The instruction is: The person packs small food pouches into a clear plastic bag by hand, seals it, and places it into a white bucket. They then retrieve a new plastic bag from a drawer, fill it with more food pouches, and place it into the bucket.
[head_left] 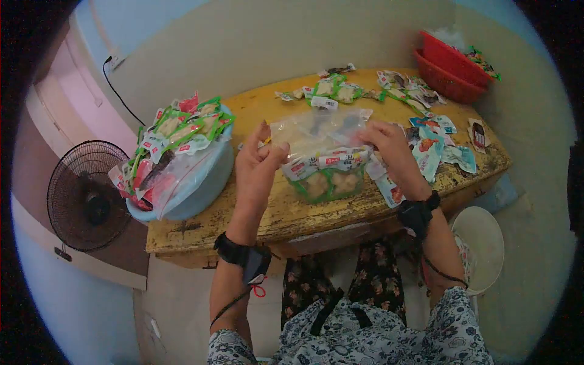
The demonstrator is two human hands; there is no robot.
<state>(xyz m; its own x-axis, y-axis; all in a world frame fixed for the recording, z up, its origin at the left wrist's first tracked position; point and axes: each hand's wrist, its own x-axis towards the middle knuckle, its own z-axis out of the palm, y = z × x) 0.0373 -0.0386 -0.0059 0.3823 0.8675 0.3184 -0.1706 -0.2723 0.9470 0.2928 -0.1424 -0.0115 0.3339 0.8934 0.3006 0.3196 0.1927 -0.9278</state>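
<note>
Over the table (255,219), a bag (322,131) spans both hands — left hand (257,161) with fingers clamped on one side, right hand (389,152) likewise on the other — packets (325,184) in its lower part. A tub (207,182) stands left.

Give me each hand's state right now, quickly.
Left hand: closed, holding the clear bag by its left side.
Right hand: closed, holding the same bag by its upper right side.
</note>
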